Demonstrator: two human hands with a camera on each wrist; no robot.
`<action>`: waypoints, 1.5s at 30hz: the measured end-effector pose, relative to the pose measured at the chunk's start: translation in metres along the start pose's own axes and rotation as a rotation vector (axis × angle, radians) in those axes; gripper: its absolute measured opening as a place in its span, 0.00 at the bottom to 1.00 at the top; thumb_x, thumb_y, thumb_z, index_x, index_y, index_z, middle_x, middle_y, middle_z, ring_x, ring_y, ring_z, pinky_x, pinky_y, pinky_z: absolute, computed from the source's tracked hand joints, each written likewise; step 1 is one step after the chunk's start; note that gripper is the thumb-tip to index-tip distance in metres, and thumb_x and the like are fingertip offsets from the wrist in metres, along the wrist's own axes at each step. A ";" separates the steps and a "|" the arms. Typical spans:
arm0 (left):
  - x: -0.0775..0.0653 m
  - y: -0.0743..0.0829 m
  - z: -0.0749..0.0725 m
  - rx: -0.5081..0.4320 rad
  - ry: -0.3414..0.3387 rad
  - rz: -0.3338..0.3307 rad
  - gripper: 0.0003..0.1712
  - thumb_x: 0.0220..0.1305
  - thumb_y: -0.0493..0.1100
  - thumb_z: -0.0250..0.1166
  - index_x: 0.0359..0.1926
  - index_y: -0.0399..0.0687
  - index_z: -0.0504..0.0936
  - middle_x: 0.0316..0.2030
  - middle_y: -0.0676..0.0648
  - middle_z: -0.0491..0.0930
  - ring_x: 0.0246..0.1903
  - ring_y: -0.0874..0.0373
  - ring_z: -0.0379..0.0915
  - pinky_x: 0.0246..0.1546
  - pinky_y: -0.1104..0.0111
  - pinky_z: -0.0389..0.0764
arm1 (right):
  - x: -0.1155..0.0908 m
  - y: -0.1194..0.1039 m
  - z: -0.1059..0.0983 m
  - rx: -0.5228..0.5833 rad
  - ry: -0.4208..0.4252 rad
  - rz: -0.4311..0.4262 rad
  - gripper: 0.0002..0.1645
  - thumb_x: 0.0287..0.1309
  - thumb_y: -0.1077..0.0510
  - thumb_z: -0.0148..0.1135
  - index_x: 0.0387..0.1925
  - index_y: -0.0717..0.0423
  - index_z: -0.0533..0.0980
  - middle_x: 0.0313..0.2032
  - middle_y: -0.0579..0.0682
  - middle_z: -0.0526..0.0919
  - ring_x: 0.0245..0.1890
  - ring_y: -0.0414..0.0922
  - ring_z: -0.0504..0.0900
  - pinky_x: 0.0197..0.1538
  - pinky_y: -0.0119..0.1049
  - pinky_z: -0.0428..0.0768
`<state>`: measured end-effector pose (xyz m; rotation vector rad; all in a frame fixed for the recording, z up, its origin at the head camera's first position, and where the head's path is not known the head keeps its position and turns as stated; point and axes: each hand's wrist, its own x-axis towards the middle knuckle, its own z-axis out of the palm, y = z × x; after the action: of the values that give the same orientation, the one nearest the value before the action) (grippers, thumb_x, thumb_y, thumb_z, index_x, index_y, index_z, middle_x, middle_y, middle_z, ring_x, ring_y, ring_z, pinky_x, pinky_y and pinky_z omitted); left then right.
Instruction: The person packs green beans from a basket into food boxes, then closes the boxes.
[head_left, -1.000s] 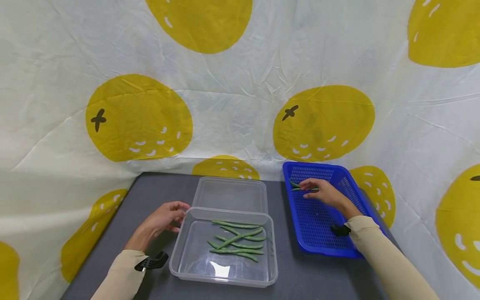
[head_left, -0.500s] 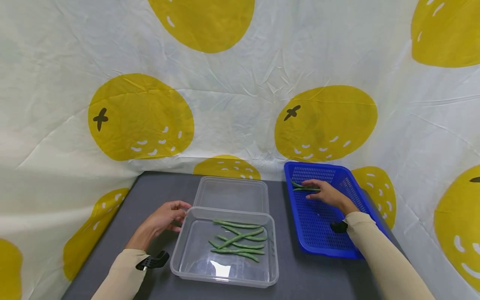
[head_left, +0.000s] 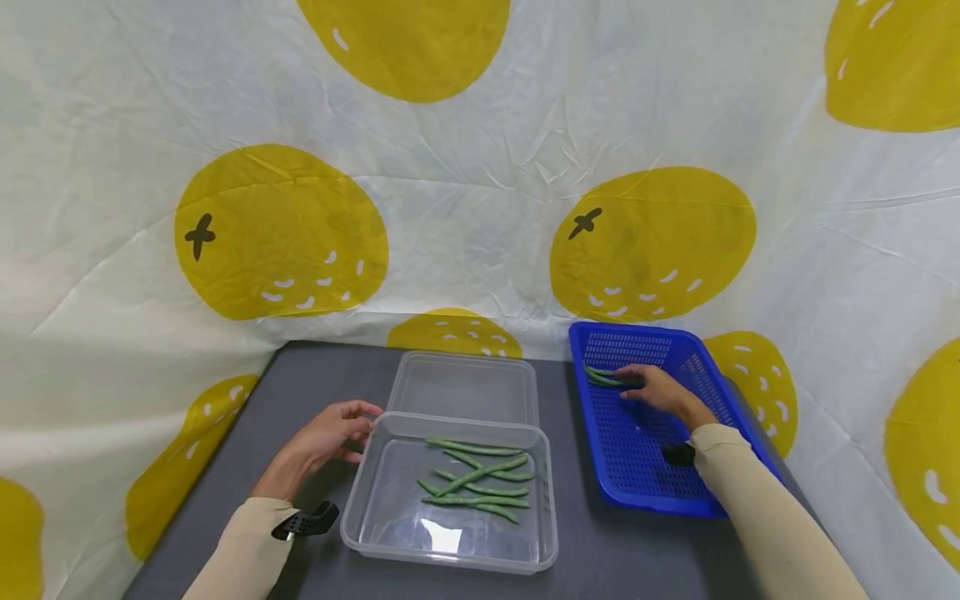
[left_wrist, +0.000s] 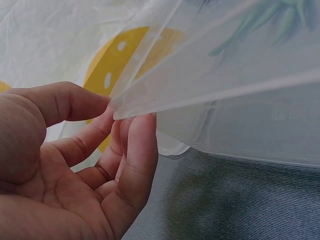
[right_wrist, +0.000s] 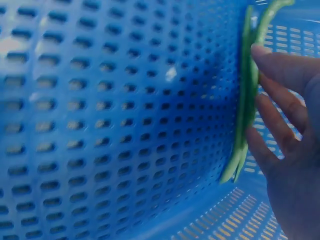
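Note:
My left hand (head_left: 324, 439) is at the back left corner of a clear plastic container (head_left: 450, 563). In the left wrist view its thumb and fingers pinch the container's rim corner. Several green beans (head_left: 483, 492) lie loosely crossed inside that container. On the right, my right hand (head_left: 660, 392) reaches into a blue perforated basket (head_left: 637, 471). Its thumb and fingertips hold a small bunch of green beans (right_wrist: 246, 100) along their length, low in the basket; part of the bunch is hidden by the fingers in the head view.
A clear flat lid (head_left: 465, 383) lies behind the container on the dark grey table (head_left: 337, 375). A strip of table separates container and basket. A white cloth (head_left: 465, 233) printed with yellow fruit hangs close behind the table.
The right hand has shifted slightly right and down inside the basket, and the beans there sit closer together. The left hand stays at the container's corner.

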<state>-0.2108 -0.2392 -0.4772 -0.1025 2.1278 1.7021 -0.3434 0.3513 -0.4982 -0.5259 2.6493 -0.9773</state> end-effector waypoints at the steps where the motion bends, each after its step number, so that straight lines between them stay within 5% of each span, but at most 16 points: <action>1: 0.000 0.000 0.000 0.001 0.000 0.002 0.22 0.69 0.37 0.57 0.62 0.33 0.73 0.48 0.32 0.80 0.36 0.51 0.80 0.32 0.58 0.86 | -0.001 0.000 0.000 -0.020 0.001 0.008 0.25 0.64 0.67 0.64 0.61 0.71 0.74 0.57 0.69 0.79 0.61 0.68 0.74 0.63 0.65 0.70; 6: 0.000 0.000 0.000 -0.001 -0.001 0.008 0.22 0.69 0.36 0.56 0.62 0.32 0.73 0.48 0.31 0.80 0.36 0.52 0.80 0.32 0.58 0.86 | -0.004 0.004 0.001 -0.118 -0.011 0.037 0.18 0.61 0.68 0.66 0.52 0.68 0.80 0.44 0.59 0.86 0.49 0.58 0.82 0.57 0.61 0.75; 13: 0.000 0.000 0.001 -0.002 0.005 0.005 0.23 0.68 0.35 0.56 0.62 0.32 0.73 0.49 0.31 0.80 0.36 0.52 0.80 0.32 0.59 0.86 | -0.007 0.003 0.004 -0.074 -0.041 0.038 0.12 0.62 0.68 0.66 0.47 0.67 0.82 0.39 0.56 0.86 0.40 0.48 0.82 0.49 0.47 0.82; 26: 0.000 0.003 0.000 0.000 0.004 -0.008 0.22 0.69 0.37 0.57 0.62 0.33 0.74 0.46 0.34 0.81 0.35 0.52 0.80 0.32 0.59 0.86 | -0.012 0.002 -0.001 -0.043 -0.112 0.021 0.12 0.66 0.69 0.60 0.49 0.69 0.81 0.42 0.57 0.85 0.42 0.49 0.82 0.48 0.40 0.82; 33: 0.000 0.003 -0.001 -0.002 0.002 -0.007 0.22 0.69 0.37 0.57 0.61 0.33 0.74 0.46 0.33 0.81 0.35 0.52 0.80 0.33 0.58 0.86 | -0.017 0.003 -0.004 -0.008 -0.148 0.030 0.13 0.66 0.70 0.58 0.50 0.70 0.79 0.45 0.59 0.84 0.45 0.51 0.81 0.50 0.45 0.82; 45: 0.001 0.003 -0.002 -0.009 0.001 -0.008 0.22 0.68 0.36 0.57 0.61 0.32 0.73 0.45 0.33 0.81 0.35 0.52 0.80 0.32 0.59 0.86 | -0.025 -0.003 -0.011 0.032 -0.120 0.007 0.11 0.65 0.69 0.61 0.48 0.69 0.79 0.42 0.61 0.84 0.42 0.52 0.82 0.46 0.36 0.82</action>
<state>-0.2128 -0.2399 -0.4747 -0.1143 2.1186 1.7075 -0.3242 0.3661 -0.4851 -0.5500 2.5239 -0.9533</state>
